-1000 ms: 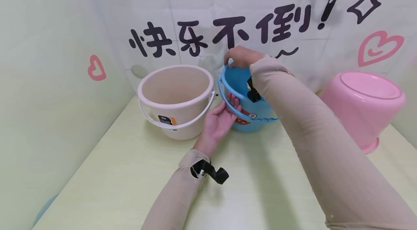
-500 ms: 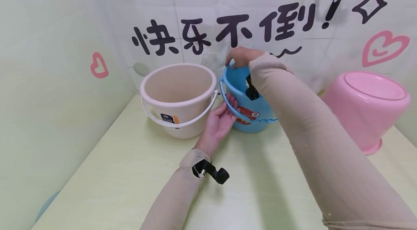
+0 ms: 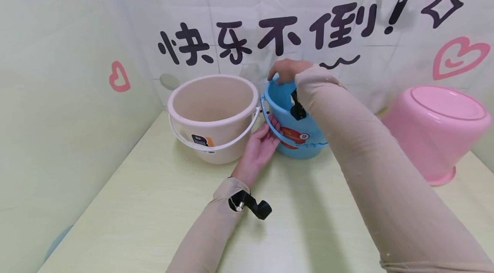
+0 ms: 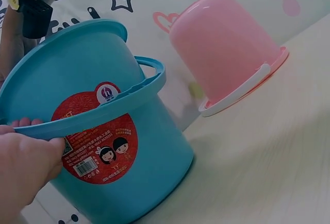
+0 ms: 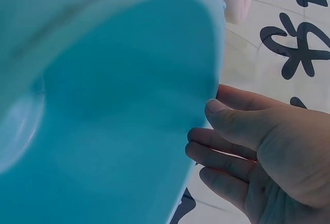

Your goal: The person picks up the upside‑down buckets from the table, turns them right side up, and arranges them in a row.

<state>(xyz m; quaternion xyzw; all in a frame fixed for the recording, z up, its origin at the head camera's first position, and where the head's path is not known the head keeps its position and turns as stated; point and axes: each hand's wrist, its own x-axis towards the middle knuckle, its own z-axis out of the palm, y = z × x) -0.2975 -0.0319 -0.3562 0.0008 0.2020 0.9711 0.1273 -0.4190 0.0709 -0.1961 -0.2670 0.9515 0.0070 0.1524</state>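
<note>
A blue bucket (image 3: pixel 299 120) stands upright at the back of the table, with a red label (image 4: pixel 100 136) on its front and its handle (image 4: pixel 111 112) lowered across that label. My right hand (image 3: pixel 287 69) pinches the bucket's far-left rim, thumb inside and forefinger outside, while the other fingers (image 5: pixel 221 157) are loosely extended by the edge. My left hand (image 3: pixel 260 148), palm up, touches the bucket's left side with relaxed fingers that reach behind the handle. In the left wrist view its thumb lies below the handle, beside the label.
Close on the left stands a cream bucket (image 3: pixel 216 135), upright, with its white handle down. A pink bucket (image 3: pixel 436 135) sits upside down at the right. A white wall hanging (image 3: pixel 239 2) with black lettering rises behind the table (image 3: pixel 154 204).
The blue bucket has turned slightly, and more of its red label shows above the handle. My left fingers have slid a little off the label. The view has shifted slightly.
</note>
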